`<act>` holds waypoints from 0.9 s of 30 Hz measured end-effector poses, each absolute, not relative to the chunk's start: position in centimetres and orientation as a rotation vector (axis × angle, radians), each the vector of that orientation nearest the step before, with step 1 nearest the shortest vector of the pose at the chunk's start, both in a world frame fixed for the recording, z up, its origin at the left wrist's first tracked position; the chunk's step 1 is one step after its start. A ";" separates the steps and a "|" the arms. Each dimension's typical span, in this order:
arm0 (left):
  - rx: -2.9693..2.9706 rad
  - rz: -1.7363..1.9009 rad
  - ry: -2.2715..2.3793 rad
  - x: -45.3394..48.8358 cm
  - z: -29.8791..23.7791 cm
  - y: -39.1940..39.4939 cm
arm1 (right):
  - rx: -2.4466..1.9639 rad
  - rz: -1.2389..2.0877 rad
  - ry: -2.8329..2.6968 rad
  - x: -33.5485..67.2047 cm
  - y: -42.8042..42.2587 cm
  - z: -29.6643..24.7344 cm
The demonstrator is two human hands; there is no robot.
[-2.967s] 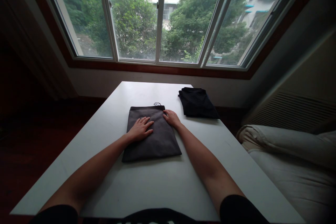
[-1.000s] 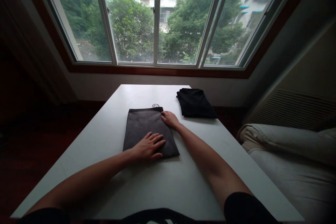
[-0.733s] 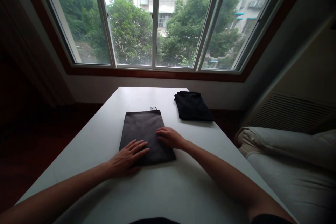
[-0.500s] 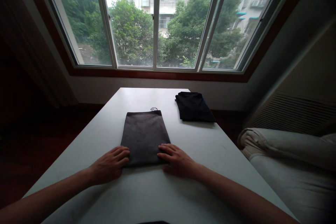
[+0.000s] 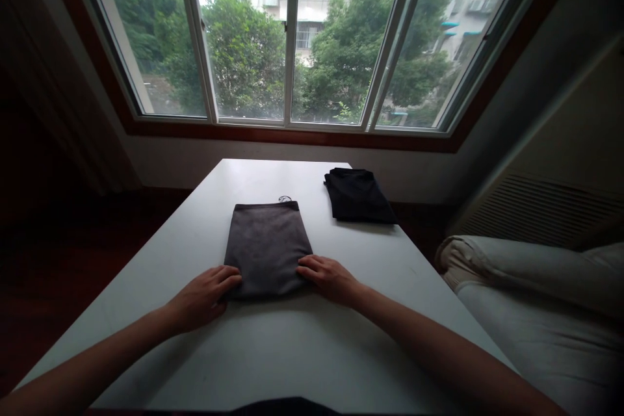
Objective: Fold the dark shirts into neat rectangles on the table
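A dark grey drawstring bag [image 5: 268, 244] lies flat on the white table [image 5: 277, 357], its cord [image 5: 285, 199] looping out at the far edge. My left hand [image 5: 209, 289] is closed on the bag's near left side, fingers on top and the thumb mostly hidden. On the opposite side my right hand [image 5: 327, 276] pinches the near right edge, with its fingertips over the fabric. The bag's near edge looks slightly curved between the hands.
Folded black cloth [image 5: 361, 196] lies at the table's far right edge. A pale cushioned seat [image 5: 541, 312] stands to the right of the table. Beyond the far end are a wall and a wide window [image 5: 287, 45].
Both hands have closed more tightly on the bag's near sides, the right fingers drawing together. The bag's near edge has shifted slightly away from me and become less straight.
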State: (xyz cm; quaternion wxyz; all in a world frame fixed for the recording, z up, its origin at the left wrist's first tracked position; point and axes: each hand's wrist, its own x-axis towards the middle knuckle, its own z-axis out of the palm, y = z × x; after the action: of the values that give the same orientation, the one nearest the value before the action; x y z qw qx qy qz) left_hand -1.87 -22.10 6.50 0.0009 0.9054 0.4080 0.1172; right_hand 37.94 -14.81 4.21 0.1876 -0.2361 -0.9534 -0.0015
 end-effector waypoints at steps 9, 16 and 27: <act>2.483 0.839 1.425 -1.5 8.0 -21.8 | -0.720 0.231 -2.465 39.1 -14.3 7.4; 2.112 1.219 1.281 1.0 19.5 -22.6 | -0.816 0.429 -2.042 41.6 -16.6 18.3; 1.914 1.606 1.091 8.4 29.9 -10.4 | -0.862 0.474 -1.773 46.4 -10.4 31.6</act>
State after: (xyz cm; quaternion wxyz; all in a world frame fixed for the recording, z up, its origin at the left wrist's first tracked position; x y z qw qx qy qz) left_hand 8.36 -10.44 29.85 0.2061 0.6870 0.3917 0.5763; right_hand 46.42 -10.36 31.65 0.5287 -0.3608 -0.7422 0.1985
